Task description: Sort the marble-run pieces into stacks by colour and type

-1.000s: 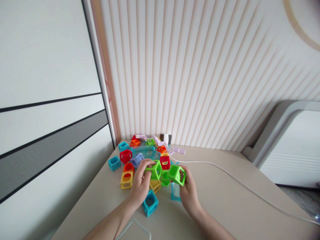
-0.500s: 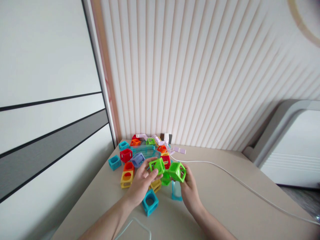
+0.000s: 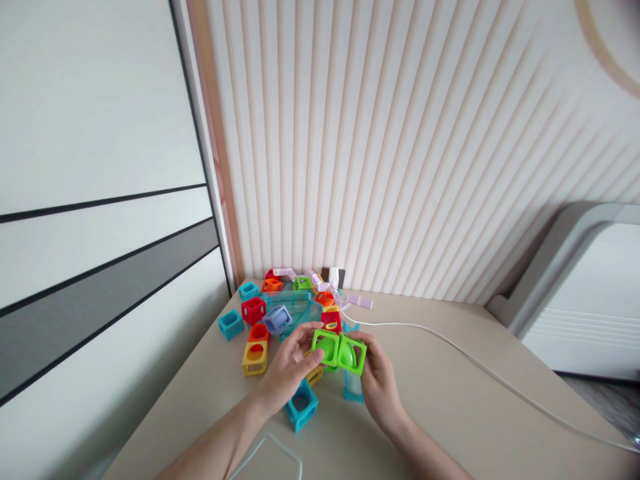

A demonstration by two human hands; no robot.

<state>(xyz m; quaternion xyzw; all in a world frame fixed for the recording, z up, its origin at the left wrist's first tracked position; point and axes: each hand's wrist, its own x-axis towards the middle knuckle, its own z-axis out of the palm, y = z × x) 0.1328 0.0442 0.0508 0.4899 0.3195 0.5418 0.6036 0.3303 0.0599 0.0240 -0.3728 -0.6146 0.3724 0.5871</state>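
Left hand (image 3: 294,363) clasps the left green cube (image 3: 327,345), right hand (image 3: 379,375) the right green cube (image 3: 347,354); they sit side by side, seemingly touching.

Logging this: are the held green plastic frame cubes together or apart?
Together, apparently: left cube and right cube show no gap; whether locked, cannot tell.

The left hand (image 3: 287,370) is pinching a green cube (image 3: 327,345), and the right hand (image 3: 380,375) is gripping a second green cube (image 3: 346,353); the two are touching side by side above the table (image 3: 450,373). A blue cube (image 3: 305,419) is sitting near the left hand. A yellow cube (image 3: 255,367) is touching an orange cube (image 3: 259,329). A white cable (image 3: 436,332) is running off rightward.
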